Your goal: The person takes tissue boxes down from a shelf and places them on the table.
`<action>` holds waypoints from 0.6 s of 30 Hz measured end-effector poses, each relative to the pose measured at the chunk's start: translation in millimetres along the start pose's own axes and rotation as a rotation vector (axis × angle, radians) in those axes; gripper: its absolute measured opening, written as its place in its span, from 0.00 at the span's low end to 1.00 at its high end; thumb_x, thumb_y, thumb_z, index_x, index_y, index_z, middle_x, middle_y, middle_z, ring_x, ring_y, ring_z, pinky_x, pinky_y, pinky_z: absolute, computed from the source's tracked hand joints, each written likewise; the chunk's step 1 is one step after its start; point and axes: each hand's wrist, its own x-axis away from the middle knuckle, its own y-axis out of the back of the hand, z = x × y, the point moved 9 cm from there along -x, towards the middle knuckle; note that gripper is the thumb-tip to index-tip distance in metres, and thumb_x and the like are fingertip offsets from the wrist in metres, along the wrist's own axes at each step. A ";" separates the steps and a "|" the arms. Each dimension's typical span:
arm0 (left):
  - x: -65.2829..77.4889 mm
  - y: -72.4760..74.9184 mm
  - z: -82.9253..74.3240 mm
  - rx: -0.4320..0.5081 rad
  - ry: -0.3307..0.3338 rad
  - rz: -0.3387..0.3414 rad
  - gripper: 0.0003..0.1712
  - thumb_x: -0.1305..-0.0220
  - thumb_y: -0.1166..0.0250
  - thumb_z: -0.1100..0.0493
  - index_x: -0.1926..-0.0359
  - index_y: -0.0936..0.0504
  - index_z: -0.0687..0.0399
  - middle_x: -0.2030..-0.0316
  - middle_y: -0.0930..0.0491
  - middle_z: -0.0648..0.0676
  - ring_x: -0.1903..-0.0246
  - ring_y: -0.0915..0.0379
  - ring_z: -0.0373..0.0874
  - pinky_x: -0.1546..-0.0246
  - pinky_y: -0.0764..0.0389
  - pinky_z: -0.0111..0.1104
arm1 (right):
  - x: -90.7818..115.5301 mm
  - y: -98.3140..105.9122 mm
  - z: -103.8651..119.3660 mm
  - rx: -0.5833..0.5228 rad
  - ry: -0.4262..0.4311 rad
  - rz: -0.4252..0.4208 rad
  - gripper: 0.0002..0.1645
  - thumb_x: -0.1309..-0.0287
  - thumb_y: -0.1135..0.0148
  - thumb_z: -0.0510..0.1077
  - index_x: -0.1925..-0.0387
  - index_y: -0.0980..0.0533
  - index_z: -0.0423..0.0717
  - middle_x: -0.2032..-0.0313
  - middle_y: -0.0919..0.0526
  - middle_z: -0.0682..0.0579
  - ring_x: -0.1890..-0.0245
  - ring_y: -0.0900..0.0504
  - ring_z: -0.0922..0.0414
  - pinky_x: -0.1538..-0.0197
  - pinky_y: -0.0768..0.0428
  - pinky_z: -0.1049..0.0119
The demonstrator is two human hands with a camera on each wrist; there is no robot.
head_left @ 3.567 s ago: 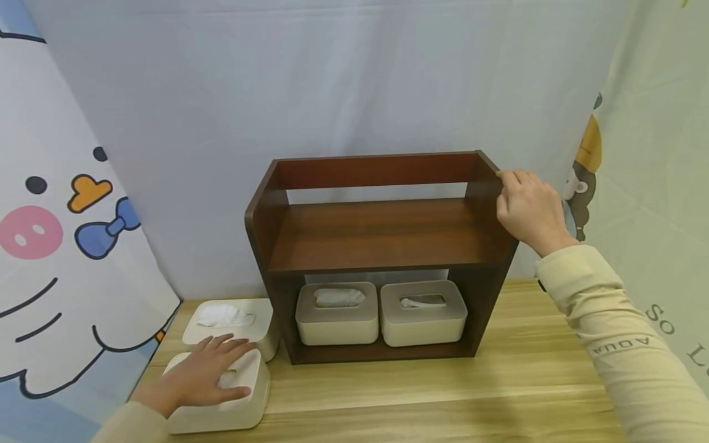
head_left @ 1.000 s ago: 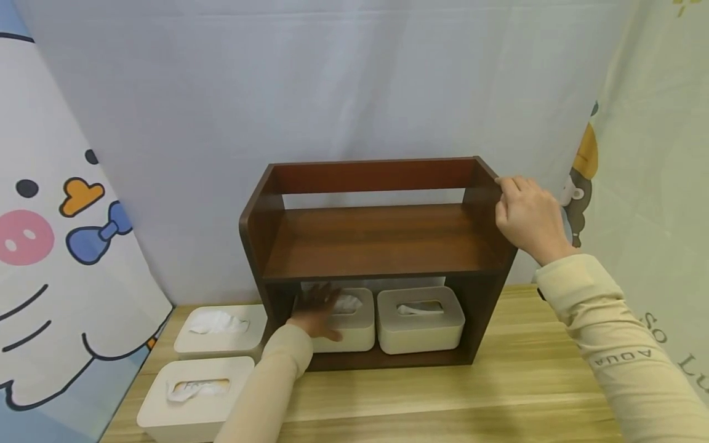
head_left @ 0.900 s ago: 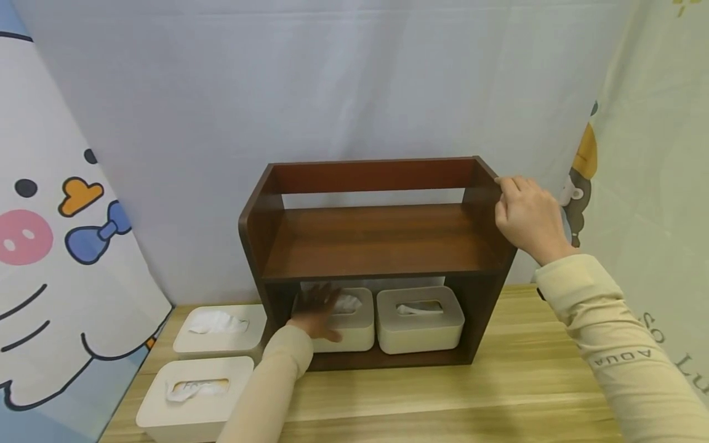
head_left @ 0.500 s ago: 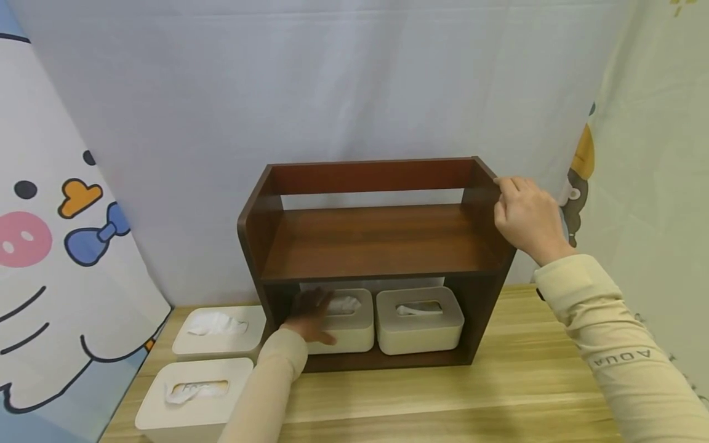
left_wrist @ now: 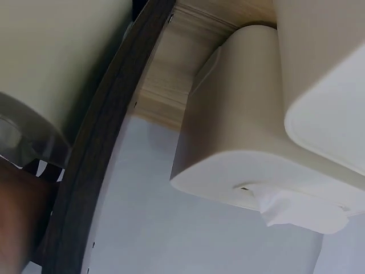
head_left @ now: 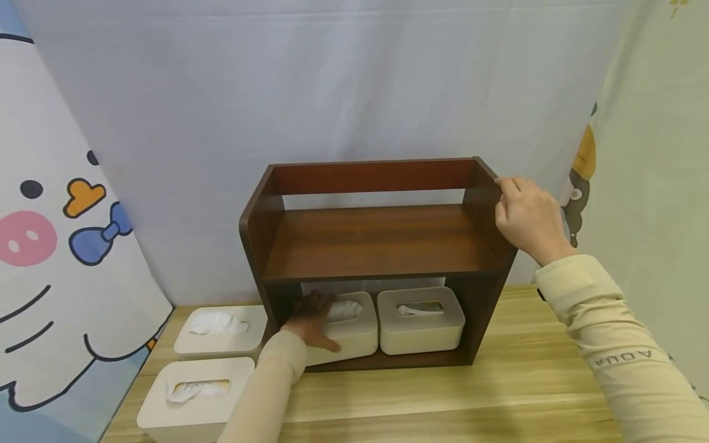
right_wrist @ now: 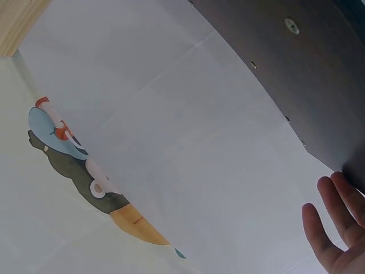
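My left hand [head_left: 311, 323] reaches into the lower compartment of a dark brown wooden desk shelf [head_left: 376, 243]. It grips the left end of a cream tissue box [head_left: 354, 338], thumb across the front wall and fingers over the far left side, partly in shadow. That box sits askew, its left end nearer the front than its right. Beside it a second tissue box [head_left: 423, 332] stands square in the compartment. My right hand [head_left: 528, 218] holds the top edge of the shelf's right side panel; in the right wrist view its fingers [right_wrist: 336, 211] lie along the panel's outer face.
Left of the shelf, two more tissue boxes stand on the wood-grain table [head_left: 432, 400]: a rear one [head_left: 221, 335] close to the side panel and a front one [head_left: 194, 403] under my left forearm. A pale cloth backdrop [head_left: 354, 80] hangs behind.
My left hand has gone from the front-left tissue box into the shelf's lower compartment. The left box inside has just turned, its left end coming forward. My right hand stays on the panel.
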 end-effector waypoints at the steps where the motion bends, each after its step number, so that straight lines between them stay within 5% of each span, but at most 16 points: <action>1: 0.7 -0.5 0.0 -0.002 0.000 0.009 0.64 0.68 0.25 0.37 0.32 0.47 0.52 0.36 0.45 0.65 0.35 0.51 0.63 0.38 0.48 0.56 | -0.1 0.1 0.3 0.000 0.000 0.001 0.19 0.44 0.58 0.37 0.55 0.26 0.33 0.59 0.22 0.37 0.65 0.24 0.40 0.72 0.27 0.48; 6: 3.1 -0.7 -2.5 0.003 -0.005 0.035 0.63 0.65 0.26 0.38 0.31 0.48 0.55 0.33 0.47 0.63 0.33 0.54 0.60 0.35 0.51 0.53 | 0.3 -0.1 0.3 0.003 0.000 0.001 0.19 0.44 0.58 0.37 0.54 0.27 0.34 0.59 0.22 0.37 0.66 0.24 0.40 0.73 0.27 0.48; 18: 8.0 6.8 -11.8 -0.083 -0.052 -0.088 0.61 0.71 0.25 0.35 0.36 0.39 0.56 0.39 0.35 0.63 0.39 0.43 0.63 0.39 0.41 0.52 | 0.5 -1.6 -0.4 0.001 0.003 -0.014 0.19 0.45 0.58 0.37 0.55 0.26 0.33 0.59 0.22 0.37 0.63 0.23 0.39 0.72 0.26 0.46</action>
